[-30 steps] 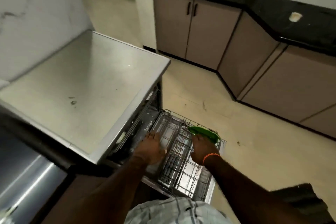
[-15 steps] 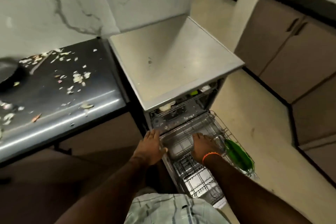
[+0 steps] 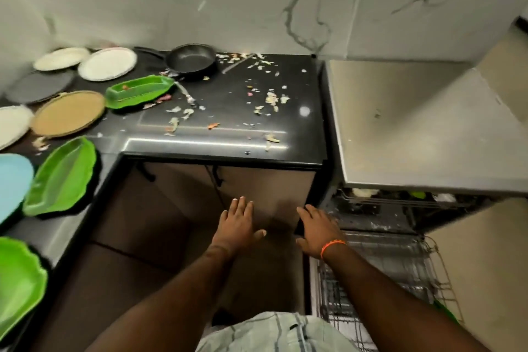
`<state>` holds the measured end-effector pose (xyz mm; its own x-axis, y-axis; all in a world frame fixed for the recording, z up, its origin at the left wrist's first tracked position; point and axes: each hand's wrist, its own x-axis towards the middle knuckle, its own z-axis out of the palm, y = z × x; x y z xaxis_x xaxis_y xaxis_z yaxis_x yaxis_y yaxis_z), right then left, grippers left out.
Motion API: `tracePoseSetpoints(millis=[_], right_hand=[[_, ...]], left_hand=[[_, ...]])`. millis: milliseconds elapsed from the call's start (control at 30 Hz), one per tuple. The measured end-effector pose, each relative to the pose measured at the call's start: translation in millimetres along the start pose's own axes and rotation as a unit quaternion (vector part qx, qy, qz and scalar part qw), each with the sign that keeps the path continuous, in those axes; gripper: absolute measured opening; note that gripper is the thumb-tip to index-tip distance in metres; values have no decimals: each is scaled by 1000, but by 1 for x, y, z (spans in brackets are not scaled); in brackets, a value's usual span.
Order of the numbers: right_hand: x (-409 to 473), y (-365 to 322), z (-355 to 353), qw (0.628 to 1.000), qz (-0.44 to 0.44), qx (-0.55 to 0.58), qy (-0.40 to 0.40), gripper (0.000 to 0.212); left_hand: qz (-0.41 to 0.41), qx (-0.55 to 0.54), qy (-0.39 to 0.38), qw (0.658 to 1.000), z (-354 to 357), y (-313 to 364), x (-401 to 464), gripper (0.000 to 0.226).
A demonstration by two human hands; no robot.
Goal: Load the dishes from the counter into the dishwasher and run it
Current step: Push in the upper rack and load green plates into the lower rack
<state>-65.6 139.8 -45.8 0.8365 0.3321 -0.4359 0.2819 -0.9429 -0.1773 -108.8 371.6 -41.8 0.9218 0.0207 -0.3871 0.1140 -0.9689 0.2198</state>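
My left hand (image 3: 238, 224) and right hand (image 3: 317, 230) are both empty, the fingers (image 3: 243, 204) straight and a little spread, held out in front of me over the dark gap below the bench (image 3: 228, 111). Neither touches a dish. The right hand, with an orange band at the wrist, hangs near the left edge of the open dishwasher (image 3: 414, 128), just above the near corner of its pulled-out lower rack (image 3: 400, 266).

I judge this to be the gap between two loads: one dish is in, and I am turning to the bench for the next. A sliver of green plate (image 3: 441, 307) shows at the right edge of the lower rack, and a few pale and green items sit in the upper rack (image 3: 400, 198), too shadowed to name.

Most of the work remains. On the bench, well to my left, lie two green leaf-shaped plates (image 3: 61, 177) near the front edge, a green leaf-shaped tray (image 3: 140, 91) farther back, a tan round plate (image 3: 68, 113), a grey plate (image 3: 40, 86), two white plates (image 3: 107, 63), a light blue plate (image 3: 13, 180) and a black frying pan (image 3: 190, 58). Food scraps (image 3: 271, 98) are strewn over the dark top, with a knife (image 3: 187, 93) among them.

The next move calls for a reach left and up; the nearest green leaf-shaped plate looks the easiest take. I would grip it by the rim, carry it level so that any scraps stay on, then slot it upright between the tines beside the one already racked.
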Motion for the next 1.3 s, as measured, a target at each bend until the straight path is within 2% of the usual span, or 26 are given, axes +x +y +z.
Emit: tracePoseSetpoints(millis=[233,433,567,867,1067,1300], right_hand=[[44,-114,-9,996,-80,-22,25,88],[83,-204,-20,979,-168,-49,103,76],[105,-253,-28,970,-204,-59,120,73],[162,-367,-60,922,-343,-86,155,60],[211,-461,-90,874,-456,-79,149,56],[262,-543,-105,818,-549,-138,103,58]], left_hand=[[-60,-24,64,996,-29,-110,-25,91],[-80,-50,139,986,-55,-191,-40,90],[-122,-67,188,972,-68,-237,-49,88],[-256,-93,296,916,-89,-321,-70,75],[-370,-87,300,875,-101,-361,-79,74],[-499,-99,287,812,-111,-385,-75,68]])
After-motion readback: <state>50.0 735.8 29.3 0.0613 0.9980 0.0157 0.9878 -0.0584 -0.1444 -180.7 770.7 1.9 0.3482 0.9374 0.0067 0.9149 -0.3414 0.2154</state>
